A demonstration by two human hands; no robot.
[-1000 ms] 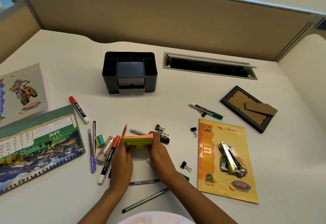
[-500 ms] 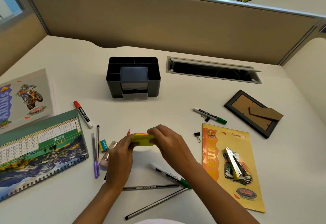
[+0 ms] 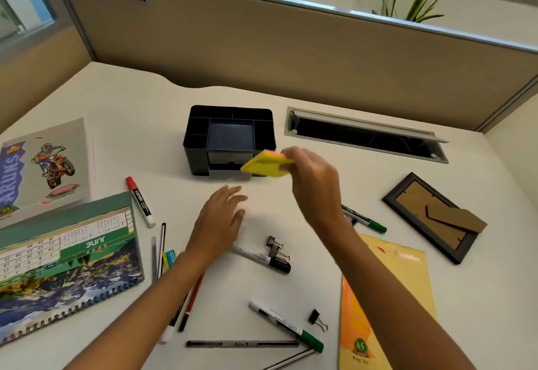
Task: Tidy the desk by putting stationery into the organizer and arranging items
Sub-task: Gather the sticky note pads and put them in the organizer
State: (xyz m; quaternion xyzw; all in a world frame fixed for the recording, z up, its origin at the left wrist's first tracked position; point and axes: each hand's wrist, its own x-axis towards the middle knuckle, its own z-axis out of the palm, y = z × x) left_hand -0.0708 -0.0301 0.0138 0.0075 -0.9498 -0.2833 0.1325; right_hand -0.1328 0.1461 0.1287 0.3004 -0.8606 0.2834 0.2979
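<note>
A yellow pad of sticky notes (image 3: 266, 165) is at the centre of the frame, tilted, in front of the drawer face of the black organizer (image 3: 195, 151). The right hand (image 3: 313, 174) pinches it by its right edge, fingers (image 3: 291, 154) curled round it. The organizer stands on the white worktop (image 3: 139, 113) just behind the pad, and its top compartments look open.

Below and left of the pad, the left hand (image 3: 221, 218) is spread with fingers straight, holding nothing. Whether it touches the worktop cannot be told. Near its wrist lie a black-capped marker (image 3: 262, 259) and two binder clips (image 3: 276, 248).

A red-capped marker (image 3: 139, 200) lies to the left, beside a spiral calendar (image 3: 64, 259) at lower left. A green-capped marker (image 3: 364, 219) shows right of the right forearm, and another (image 3: 286, 326) lies at lower centre. A yellow notebook (image 3: 401, 282) is at lower right, with a face-down picture frame (image 3: 433, 218) above it.
</note>
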